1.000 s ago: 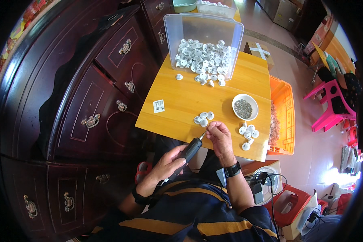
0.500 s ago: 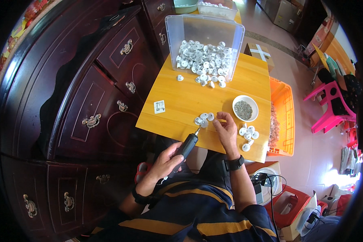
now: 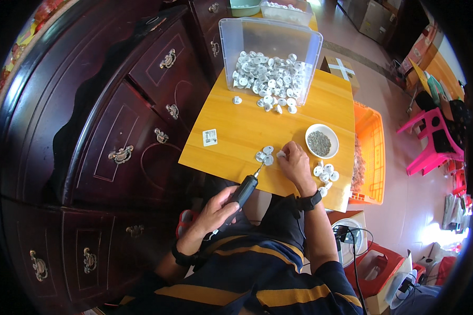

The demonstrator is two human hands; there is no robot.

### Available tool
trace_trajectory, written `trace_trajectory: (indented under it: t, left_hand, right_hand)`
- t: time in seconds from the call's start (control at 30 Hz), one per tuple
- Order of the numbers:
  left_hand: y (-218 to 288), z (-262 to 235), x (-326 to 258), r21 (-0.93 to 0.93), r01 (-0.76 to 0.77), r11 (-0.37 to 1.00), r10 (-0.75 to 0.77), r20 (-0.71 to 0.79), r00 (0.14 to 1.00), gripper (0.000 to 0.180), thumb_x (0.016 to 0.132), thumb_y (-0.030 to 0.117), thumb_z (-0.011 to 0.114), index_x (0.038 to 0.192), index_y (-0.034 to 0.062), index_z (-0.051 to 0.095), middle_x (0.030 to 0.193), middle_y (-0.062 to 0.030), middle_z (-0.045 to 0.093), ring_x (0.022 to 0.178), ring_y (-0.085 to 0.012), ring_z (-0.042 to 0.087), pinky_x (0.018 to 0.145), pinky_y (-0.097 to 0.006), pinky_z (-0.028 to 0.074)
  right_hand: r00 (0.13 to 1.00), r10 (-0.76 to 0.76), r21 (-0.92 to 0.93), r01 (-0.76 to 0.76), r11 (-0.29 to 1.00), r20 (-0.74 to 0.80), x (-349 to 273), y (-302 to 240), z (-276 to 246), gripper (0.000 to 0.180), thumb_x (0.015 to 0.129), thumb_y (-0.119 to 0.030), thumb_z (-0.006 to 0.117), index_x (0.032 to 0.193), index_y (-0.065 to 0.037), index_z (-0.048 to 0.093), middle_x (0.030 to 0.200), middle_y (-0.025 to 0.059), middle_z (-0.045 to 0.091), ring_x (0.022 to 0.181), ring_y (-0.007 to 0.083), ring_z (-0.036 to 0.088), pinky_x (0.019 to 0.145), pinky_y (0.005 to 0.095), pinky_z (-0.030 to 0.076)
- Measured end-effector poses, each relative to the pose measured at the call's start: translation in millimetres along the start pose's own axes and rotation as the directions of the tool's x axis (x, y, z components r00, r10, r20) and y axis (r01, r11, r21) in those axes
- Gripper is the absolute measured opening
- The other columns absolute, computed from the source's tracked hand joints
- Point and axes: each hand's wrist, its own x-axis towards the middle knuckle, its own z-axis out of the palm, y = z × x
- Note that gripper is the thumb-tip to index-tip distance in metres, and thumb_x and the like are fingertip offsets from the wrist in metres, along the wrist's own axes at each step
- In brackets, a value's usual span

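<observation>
A big dark wooden cabinet [image 3: 115, 131] with metal drawer handles fills the left side. Right next to it stands a small yellow wooden surface [image 3: 247, 131]. On the far side of the surface a clear plastic box [image 3: 270, 50] lies tipped over, and lots of small white round parts [image 3: 268, 76] spill out of it onto the wood. An orange crate [image 3: 370, 147] sits just beside the surface on the right. Further right there is a pink plastic chair [image 3: 431, 142].

The person sits at the near edge in a dark shirt with yellow stripes [image 3: 257, 278]. A watch is on each wrist.

A small white bowl [image 3: 321, 140] with grey bits inside stands on the right part of the surface. A small white card [image 3: 209, 137] lies on the left part.

The left hand [image 3: 215, 210] is wrapped tight around a black electric screwdriver [image 3: 242, 193]. The thin metal tip points up toward a few white round parts [image 3: 264, 156] near the front edge of the surface. The tip is just beside them, but I cannot tell if it touches.

The right hand [image 3: 295, 164] rests on the surface, just right of those parts. Its fingers are pressed down on one small white part [image 3: 280, 154], holding it there. Another little heap of white parts [image 3: 325, 172] lies just right of this hand, below the bowl.
</observation>
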Motion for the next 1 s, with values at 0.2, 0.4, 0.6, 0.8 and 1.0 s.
trace_trajectory:
  t: [0.2, 0.4, 0.6, 0.8, 1.0]
  left_hand:
    - [4.3, 5.1, 3.7, 0.058, 0.006, 0.998, -0.009, 0.036, 0.999, 0.043, 0.099, 0.013, 0.054, 0.139, 0.0014, 0.045, 0.094, -0.0064, 0.061, 0.070, -0.0086, 0.061, 0.064, -0.023, 0.053]
    - [6.2, 9.1, 5.6, 0.075, 0.011, 0.997, -0.015, 0.056, 0.998, 0.043, 0.099, 0.014, 0.055, 0.139, 0.0022, 0.045, 0.092, -0.0054, 0.061, 0.069, -0.0080, 0.061, 0.064, -0.023, 0.053]
    - [4.2, 9.3, 6.0, 0.045, 0.031, 0.999, -0.033, 0.061, 0.998, 0.044, 0.099, 0.015, 0.055, 0.139, 0.0032, 0.045, 0.091, -0.0052, 0.061, 0.069, -0.0076, 0.060, 0.063, -0.023, 0.053]
    - [6.5, 12.5, 8.3, 0.108, 0.065, 0.992, -0.070, 0.050, 0.996, 0.044, 0.098, 0.016, 0.055, 0.139, 0.0028, 0.045, 0.090, -0.0047, 0.060, 0.068, -0.0080, 0.060, 0.062, -0.023, 0.052]
    - [9.2, 17.9, 10.3, 0.137, 0.104, 0.985, -0.108, 0.025, 0.994, 0.045, 0.098, 0.015, 0.055, 0.140, 0.0031, 0.046, 0.090, -0.0044, 0.060, 0.068, -0.0077, 0.060, 0.062, -0.023, 0.051]
  right_hand:
    - [0.999, -0.010, 0.077, 0.006, 0.997, 0.047, -14.2, -8.7, -18.5, 0.021, 0.082, -0.008, 0.063, 0.103, -0.003, 0.062, 0.089, 0.0216, 0.064, 0.084, 0.0397, 0.065, 0.074, 0.0472, 0.052]
    - [0.999, -0.022, 0.122, 0.018, 0.992, 0.032, -21.7, -0.2, -16.4, 0.020, 0.088, -0.011, 0.063, 0.107, -0.005, 0.062, 0.085, 0.0213, 0.065, 0.079, 0.0362, 0.067, 0.070, 0.0434, 0.052]
    - [0.992, 0.064, 0.256, -0.091, 0.962, 0.111, -26.8, 2.9, -12.1, 0.017, 0.090, -0.013, 0.065, 0.104, -0.004, 0.064, 0.079, 0.0140, 0.065, 0.072, 0.0247, 0.065, 0.067, 0.0345, 0.053]
    - [0.962, 0.142, 0.483, -0.240, 0.842, 0.232, -36.8, 8.2, -5.1, 0.018, 0.093, -0.010, 0.065, 0.108, 0.000, 0.064, 0.080, 0.0031, 0.066, 0.071, 0.0089, 0.065, 0.065, 0.0250, 0.053]
    - [0.961, 0.184, 0.529, -0.268, 0.805, 0.207, -42.0, 5.4, -4.0, 0.020, 0.090, -0.007, 0.065, 0.108, -0.001, 0.067, 0.078, 0.0037, 0.068, 0.071, 0.0088, 0.066, 0.065, 0.0246, 0.053]
